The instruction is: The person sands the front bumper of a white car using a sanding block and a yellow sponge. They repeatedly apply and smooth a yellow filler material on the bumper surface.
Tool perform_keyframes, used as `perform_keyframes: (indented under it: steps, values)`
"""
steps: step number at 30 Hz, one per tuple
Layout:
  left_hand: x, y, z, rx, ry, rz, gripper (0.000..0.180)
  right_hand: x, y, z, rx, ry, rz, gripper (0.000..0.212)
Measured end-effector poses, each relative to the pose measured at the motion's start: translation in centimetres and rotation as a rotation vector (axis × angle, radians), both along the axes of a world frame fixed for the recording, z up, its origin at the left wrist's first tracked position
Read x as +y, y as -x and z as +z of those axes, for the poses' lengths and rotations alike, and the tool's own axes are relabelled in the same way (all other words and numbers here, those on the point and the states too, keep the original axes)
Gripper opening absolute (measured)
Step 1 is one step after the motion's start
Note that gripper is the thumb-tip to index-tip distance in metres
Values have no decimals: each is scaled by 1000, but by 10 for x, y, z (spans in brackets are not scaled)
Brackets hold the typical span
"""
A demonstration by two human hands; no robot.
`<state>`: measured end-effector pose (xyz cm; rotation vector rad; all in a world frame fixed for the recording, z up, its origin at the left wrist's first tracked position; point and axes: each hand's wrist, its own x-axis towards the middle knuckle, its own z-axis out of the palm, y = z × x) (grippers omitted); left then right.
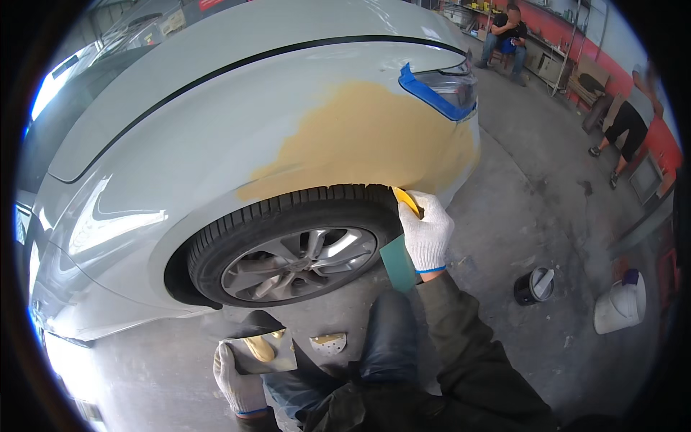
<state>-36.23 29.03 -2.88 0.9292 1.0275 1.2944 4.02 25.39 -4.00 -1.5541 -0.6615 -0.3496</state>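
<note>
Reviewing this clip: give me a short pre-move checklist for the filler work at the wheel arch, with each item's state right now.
1. Right hand holds the yellow spreader at the arch edge: ok.
2. Left hand supports the mixing board, with filler on it: ok.
3. Tan filler patch covers the fender above the tyre: ok.
4. Headlight edged with blue tape: ok.
5. Both hands gloved: ok.
6. Filler on the spreader's working edge: cannot tell.
</note>
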Motion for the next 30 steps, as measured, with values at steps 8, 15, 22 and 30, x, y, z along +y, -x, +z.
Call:
perform_keyframes:
  steps: [8, 15, 22, 30]
  values:
    - [2, 12, -3, -13, -8, -5, 29, 11, 21, 28, -155, 40, 59, 19]
    - [9, 23, -14, -70, 33, 12, 26, 16, 31, 32, -99, 9, 82, 19]
    - [10, 25, -12, -82, 46, 16, 26, 9, 22, 39, -133, 104, 134, 20]
    - [9, 23, -12, -150, 57, 12, 25, 13, 23, 46, -148, 68, 186, 18]
